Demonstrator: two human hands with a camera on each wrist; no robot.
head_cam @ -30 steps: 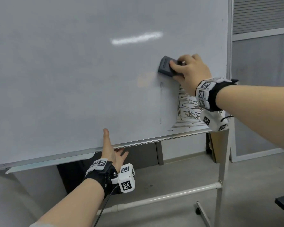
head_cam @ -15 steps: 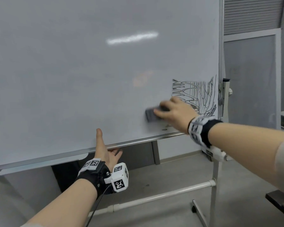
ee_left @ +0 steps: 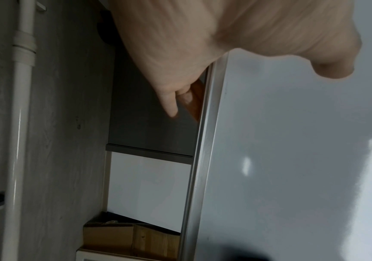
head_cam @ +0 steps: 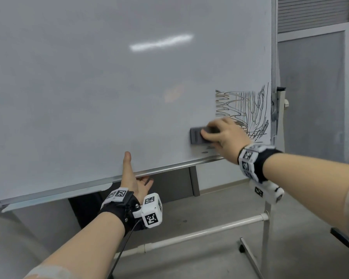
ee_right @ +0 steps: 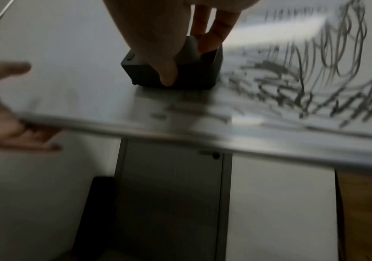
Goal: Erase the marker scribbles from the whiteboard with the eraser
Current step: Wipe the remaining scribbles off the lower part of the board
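The whiteboard [head_cam: 89,87] stands tilted on a wheeled frame. Black marker scribbles [head_cam: 246,111] cover its lower right corner, blurred in the right wrist view as scribbles [ee_right: 314,79]. My right hand [head_cam: 222,135] grips a dark grey eraser [head_cam: 195,135] and presses it on the board just left of the scribbles, low near the bottom rail. In the right wrist view my thumb and fingers pinch the eraser [ee_right: 194,77]. My left hand [head_cam: 133,178] holds the board's bottom edge, thumb on the front and fingers behind; the left wrist view shows this left hand [ee_left: 214,58].
A metal rail [head_cam: 169,167] runs along the board's bottom edge, with small dark smudges [head_cam: 207,151] just above it. The stand's white crossbar [head_cam: 210,228] and wheeled foot [head_cam: 250,256] lie below. A grey partition [head_cam: 310,87] stands to the right, and a dark cabinet [head_cam: 169,184] behind.
My right hand swept the eraser down from mid-board to just above the bottom rail, wiping away a thin vertical line. It has stayed low for the last half second. My left hand kept its hold.
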